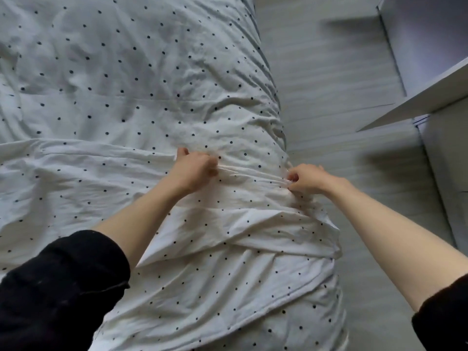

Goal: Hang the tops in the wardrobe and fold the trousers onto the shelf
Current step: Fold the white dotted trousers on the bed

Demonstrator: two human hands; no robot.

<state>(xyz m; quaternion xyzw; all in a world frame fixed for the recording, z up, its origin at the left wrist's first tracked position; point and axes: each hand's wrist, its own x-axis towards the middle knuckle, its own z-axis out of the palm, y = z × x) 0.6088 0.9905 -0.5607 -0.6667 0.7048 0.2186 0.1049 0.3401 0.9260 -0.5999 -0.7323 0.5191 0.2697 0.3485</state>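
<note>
A white fabric with small black dots (243,224) lies in folds across the bed's right side. It has the same pattern as the bed cover (114,72), so I cannot tell whether it is a garment or bedding. My left hand (196,169) is closed on a bunched ridge of this fabric. My right hand (307,178) pinches the same ridge near the bed's right edge. The cloth between the two hands is gathered into tight creases. No top or trousers can be made out.
A pale striped floor (329,72) runs along the right of the bed. A white board or open door (417,97) and white furniture panels (443,160) stand at the far right. Black sleeves are pushed up on both arms.
</note>
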